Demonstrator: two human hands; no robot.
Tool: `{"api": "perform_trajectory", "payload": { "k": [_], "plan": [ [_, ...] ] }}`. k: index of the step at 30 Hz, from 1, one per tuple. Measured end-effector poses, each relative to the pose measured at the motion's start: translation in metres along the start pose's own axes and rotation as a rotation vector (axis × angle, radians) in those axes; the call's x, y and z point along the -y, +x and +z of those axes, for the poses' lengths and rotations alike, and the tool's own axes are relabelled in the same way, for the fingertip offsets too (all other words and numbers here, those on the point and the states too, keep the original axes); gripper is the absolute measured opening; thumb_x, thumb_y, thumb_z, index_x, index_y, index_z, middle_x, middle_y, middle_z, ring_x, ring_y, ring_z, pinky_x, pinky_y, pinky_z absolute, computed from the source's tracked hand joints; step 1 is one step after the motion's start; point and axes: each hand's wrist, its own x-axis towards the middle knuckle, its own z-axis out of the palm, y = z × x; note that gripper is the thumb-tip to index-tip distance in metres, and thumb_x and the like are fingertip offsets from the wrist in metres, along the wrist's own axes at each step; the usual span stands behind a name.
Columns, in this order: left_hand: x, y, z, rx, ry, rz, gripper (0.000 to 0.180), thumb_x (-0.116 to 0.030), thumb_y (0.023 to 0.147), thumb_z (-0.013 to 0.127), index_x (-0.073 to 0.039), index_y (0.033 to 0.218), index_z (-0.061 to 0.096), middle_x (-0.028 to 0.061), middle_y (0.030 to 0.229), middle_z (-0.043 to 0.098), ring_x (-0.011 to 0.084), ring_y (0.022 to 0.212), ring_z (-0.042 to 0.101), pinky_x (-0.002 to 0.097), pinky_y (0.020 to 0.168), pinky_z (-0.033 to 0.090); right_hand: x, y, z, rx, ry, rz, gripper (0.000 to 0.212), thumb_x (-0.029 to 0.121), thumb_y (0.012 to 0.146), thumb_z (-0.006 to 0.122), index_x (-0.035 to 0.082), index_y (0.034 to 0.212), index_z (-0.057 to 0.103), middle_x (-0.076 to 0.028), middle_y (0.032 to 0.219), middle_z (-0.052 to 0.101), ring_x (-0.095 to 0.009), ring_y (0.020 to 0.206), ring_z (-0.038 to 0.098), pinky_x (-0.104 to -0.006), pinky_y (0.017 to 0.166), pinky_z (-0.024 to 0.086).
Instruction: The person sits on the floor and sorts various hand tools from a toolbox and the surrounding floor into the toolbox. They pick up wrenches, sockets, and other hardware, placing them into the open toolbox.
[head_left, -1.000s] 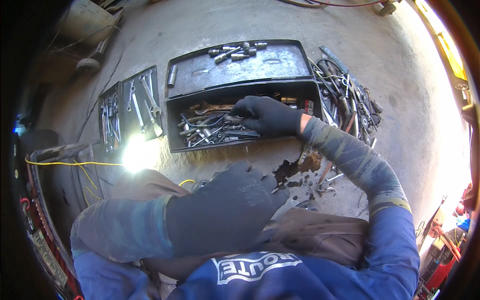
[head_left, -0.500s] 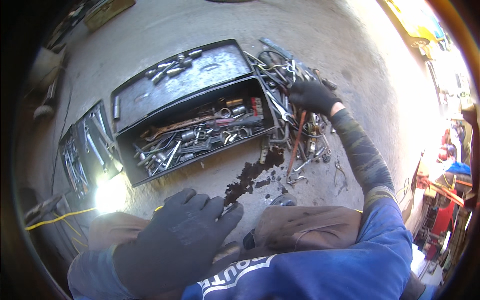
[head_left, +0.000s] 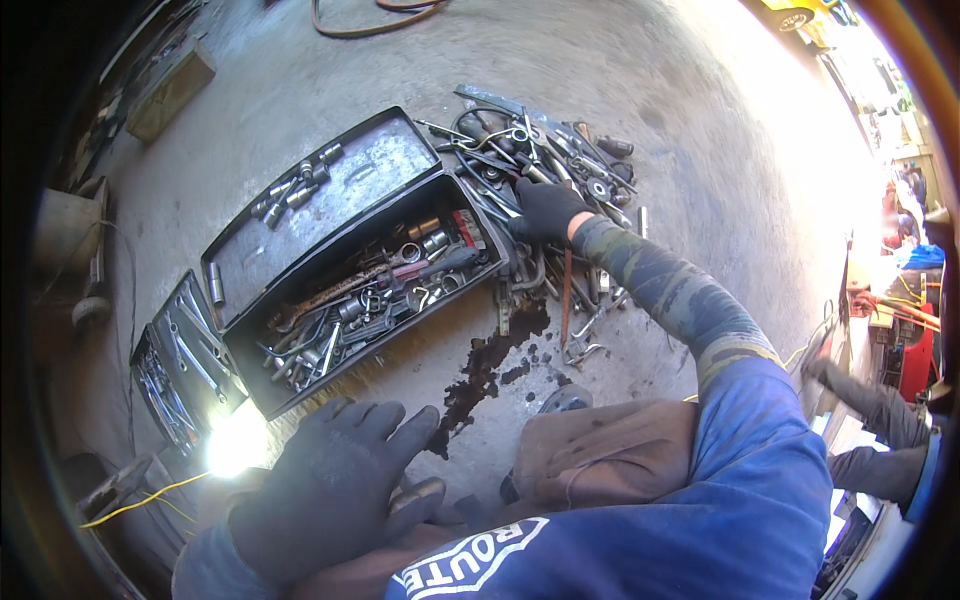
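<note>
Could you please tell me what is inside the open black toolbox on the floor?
The toolbox holds jumbled wrenches, sockets and a red-handled tool; lower layers are covered.

Sunlit grey concrete floor [head_left: 640,90] with a dark oil stain [head_left: 485,365] and a hose [head_left: 370,20].

Probably a repair workshop, oil-stained concrete floor [head_left: 640,130], open toolbox [head_left: 360,290], scattered wrenches [head_left: 540,150]

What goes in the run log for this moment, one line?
right hand: gloved, on loose tool pile | left hand: gloved, fingers spread, on knee | open toolbox: between them | dark stain: on floor
</note>
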Motion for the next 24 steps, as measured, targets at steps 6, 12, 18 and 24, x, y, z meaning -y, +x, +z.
{"api": "perform_trajectory", "payload": {
  "k": [6, 12, 18, 24],
  "plan": [
    [0.002, -0.002, -0.001, -0.056, -0.017, -0.005, 0.068, -0.047, 0.097, 0.072, -0.007, 0.15, 0.06, 0.0207, 0.139, 0.067, 0.0375, 0.129, 0.063, 0.0557, 0.119, 0.038, -0.008, -0.016, 0.002, -0.102, -0.116, -0.134, 0.044, 0.026, 0.086, 0.07, 0.006, 0.125, 0.065, -0.022, 0.118, 0.076, -0.042, 0.108, 0.075, -0.0535, 0.091, 0.058],
    [0.001, -0.008, -0.001, -0.099, -0.049, 0.063, 0.067, -0.046, 0.097, 0.073, -0.003, 0.147, 0.062, 0.0225, 0.137, 0.067, 0.0396, 0.127, 0.064, 0.0515, 0.113, 0.044, -0.007, -0.016, 0.013, -0.108, -0.193, -0.208, 0.031, 0.018, 0.088, 0.067, 0.009, 0.117, 0.071, -0.018, 0.114, 0.077, -0.037, 0.109, 0.075, -0.0498, 0.09, 0.059],
    [0.003, -0.015, 0.003, -0.156, 0.02, 0.009, 0.066, -0.044, 0.098, 0.073, -0.003, 0.148, 0.062, 0.0235, 0.136, 0.067, 0.0406, 0.126, 0.063, 0.0493, 0.111, 0.047, -0.003, -0.021, 0.023, -0.102, -0.262, -0.195, 0.033, 0.019, 0.085, 0.075, 0.005, 0.114, 0.071, -0.019, 0.098, 0.08, -0.039, 0.093, 0.079, -0.051, 0.081, 0.061],
    [-0.002, -0.025, 0.006, -0.163, -0.044, 0.019, 0.066, -0.045, 0.098, 0.073, -0.004, 0.148, 0.062, 0.0222, 0.136, 0.068, 0.0391, 0.126, 0.064, 0.0485, 0.11, 0.047, -0.002, -0.025, 0.04, -0.113, -0.236, -0.143, 0.039, 0.024, 0.085, 0.078, 0.004, 0.117, 0.068, -0.021, 0.099, 0.08, -0.04, 0.093, 0.079, -0.0521, 0.081, 0.061]
  ]
}}
